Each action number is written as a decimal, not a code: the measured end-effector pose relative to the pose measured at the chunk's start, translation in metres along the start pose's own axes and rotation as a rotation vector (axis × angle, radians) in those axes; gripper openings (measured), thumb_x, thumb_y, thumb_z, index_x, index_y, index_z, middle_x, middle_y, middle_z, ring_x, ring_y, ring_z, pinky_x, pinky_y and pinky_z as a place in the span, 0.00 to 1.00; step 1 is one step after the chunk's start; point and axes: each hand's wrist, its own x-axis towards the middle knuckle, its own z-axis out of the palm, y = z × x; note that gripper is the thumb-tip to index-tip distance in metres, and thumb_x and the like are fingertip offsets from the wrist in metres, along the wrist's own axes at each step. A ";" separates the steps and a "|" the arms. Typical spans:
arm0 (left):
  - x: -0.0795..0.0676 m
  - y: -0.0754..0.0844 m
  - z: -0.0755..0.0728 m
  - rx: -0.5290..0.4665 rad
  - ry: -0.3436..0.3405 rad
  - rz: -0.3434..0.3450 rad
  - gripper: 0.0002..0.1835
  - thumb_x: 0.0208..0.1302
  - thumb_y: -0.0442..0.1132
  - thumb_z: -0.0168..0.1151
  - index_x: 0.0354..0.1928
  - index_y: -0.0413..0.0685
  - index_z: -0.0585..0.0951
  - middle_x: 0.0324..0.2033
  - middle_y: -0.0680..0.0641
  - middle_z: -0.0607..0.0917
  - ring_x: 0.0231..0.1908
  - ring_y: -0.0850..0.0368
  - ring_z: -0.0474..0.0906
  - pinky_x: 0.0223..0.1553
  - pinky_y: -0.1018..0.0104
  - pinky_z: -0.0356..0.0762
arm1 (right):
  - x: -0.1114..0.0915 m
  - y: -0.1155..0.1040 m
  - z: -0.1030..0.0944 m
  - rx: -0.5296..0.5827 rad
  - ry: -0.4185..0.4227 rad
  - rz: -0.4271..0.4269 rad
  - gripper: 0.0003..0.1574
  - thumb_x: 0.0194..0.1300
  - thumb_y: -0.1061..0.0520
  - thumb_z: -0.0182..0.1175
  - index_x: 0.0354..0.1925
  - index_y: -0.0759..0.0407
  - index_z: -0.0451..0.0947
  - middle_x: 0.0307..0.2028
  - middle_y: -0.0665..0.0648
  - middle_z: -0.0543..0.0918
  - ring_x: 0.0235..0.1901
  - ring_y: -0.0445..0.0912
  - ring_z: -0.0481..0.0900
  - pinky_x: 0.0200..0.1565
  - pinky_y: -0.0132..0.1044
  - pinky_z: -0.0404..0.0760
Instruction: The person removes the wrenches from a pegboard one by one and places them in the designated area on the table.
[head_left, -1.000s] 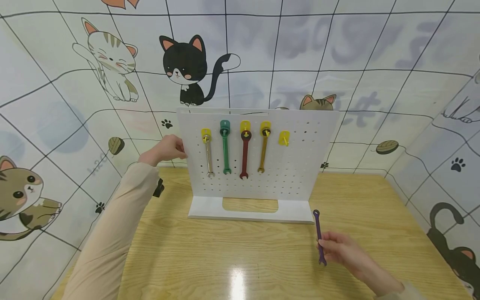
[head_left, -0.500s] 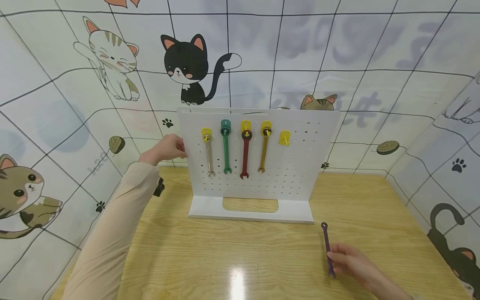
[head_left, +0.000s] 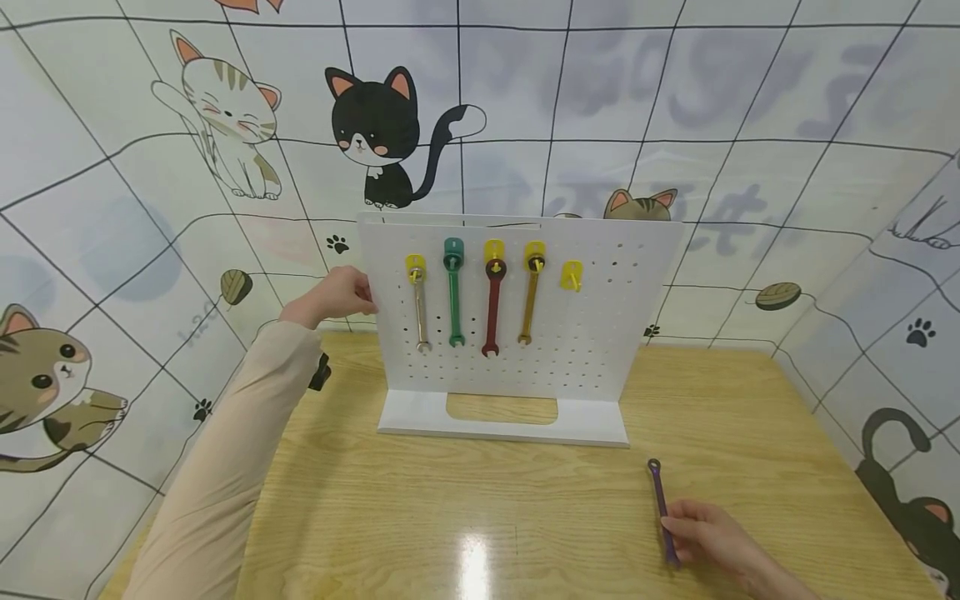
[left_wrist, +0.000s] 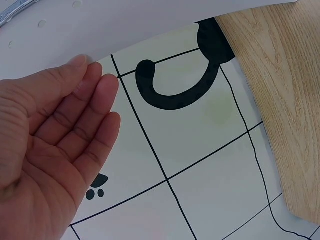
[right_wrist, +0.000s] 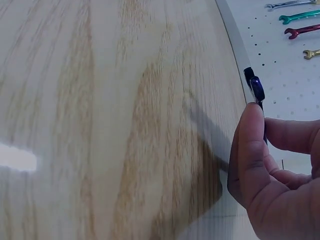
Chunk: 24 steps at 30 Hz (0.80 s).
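Observation:
In the head view, a white pegboard [head_left: 585, 333] stands on the table. Four-colour wrenches hang from its hooks: a silver wrench [head_left: 421, 317], a green wrench [head_left: 454, 304], a red wrench [head_left: 492, 312] and a gold wrench [head_left: 529, 308]. To their right, a yellow hook [head_left: 572, 276] is bare. My left hand [head_left: 333, 298] grips the board's left edge with thumb and fingertips, also seen in the left wrist view. Right of the board and nearer to me, my right hand [head_left: 705, 537] pinches a purple wrench [head_left: 658, 492], its ring end pointing away.
The wooden table [head_left: 420, 517] reaches out in front of the board and to its right. Behind and at both sides hangs a cloth [head_left: 525, 100] printed with cats and a grid. A cut-out [head_left: 502, 408] opens in the board's base.
My right hand has moved toward me and slightly right with the purple wrench, away from the board. My left hand stays on the board's edge.

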 end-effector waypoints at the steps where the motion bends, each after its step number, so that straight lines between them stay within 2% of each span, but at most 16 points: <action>1: 0.000 0.000 0.000 0.002 0.002 0.004 0.04 0.53 0.28 0.64 0.31 0.31 0.82 0.28 0.41 0.84 0.29 0.51 0.77 0.36 0.57 0.75 | 0.000 0.000 0.000 -0.012 0.008 0.001 0.19 0.67 0.59 0.52 0.46 0.76 0.69 0.33 0.53 0.77 0.33 0.44 0.76 0.36 0.34 0.78; 10: 0.000 0.001 0.001 0.001 0.003 0.008 0.04 0.53 0.27 0.64 0.30 0.31 0.82 0.27 0.41 0.84 0.29 0.51 0.77 0.36 0.58 0.75 | -0.003 0.000 -0.002 -0.116 0.030 0.006 0.23 0.67 0.59 0.52 0.48 0.82 0.67 0.31 0.53 0.76 0.32 0.44 0.75 0.34 0.34 0.78; 18: -0.001 0.002 0.000 -0.002 -0.004 -0.006 0.04 0.54 0.27 0.64 0.31 0.31 0.82 0.29 0.40 0.84 0.29 0.51 0.78 0.36 0.57 0.76 | -0.005 0.000 -0.002 -0.184 0.045 -0.010 0.19 0.66 0.61 0.52 0.44 0.79 0.70 0.28 0.52 0.73 0.29 0.42 0.73 0.31 0.31 0.78; 24: -0.001 0.002 0.000 -0.003 -0.004 -0.008 0.04 0.54 0.28 0.64 0.31 0.31 0.82 0.30 0.39 0.84 0.30 0.50 0.78 0.37 0.56 0.76 | -0.004 -0.001 -0.001 -0.255 0.059 -0.046 0.12 0.65 0.63 0.52 0.38 0.76 0.72 0.25 0.52 0.74 0.25 0.41 0.74 0.29 0.31 0.78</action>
